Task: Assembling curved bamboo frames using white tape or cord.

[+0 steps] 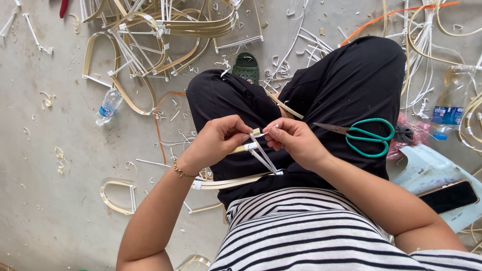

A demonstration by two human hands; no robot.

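The person is sitting cross-legged on the concrete floor (pixel 60 211), working over the lap; the left hand (pixel 217 142) is pinching the bent cane strip (pixel 240 148) near its end, fingers curled tight around it, while the right hand (pixel 293 142) is pinching the free tail of a thin white tie (pixel 262 156) between thumb and forefinger; the tie is running down from the hands to a lower flat strip (pixel 228 182) lying across the black trousers. To do this binding well, it seems best that the left hand is keeping the cane from twisting while the right is drawing the tail straight along its own line, not sideways, so the wrap is seating snugly; a slack or slanting pull would likely be letting the joint slip. The green-handled scissors (pixel 369 136) are resting on the right thigh, close to the right hand; a water bottle (pixel 108 106) and finished cane loops (pixel 150 45) are lying on the floor well apart.
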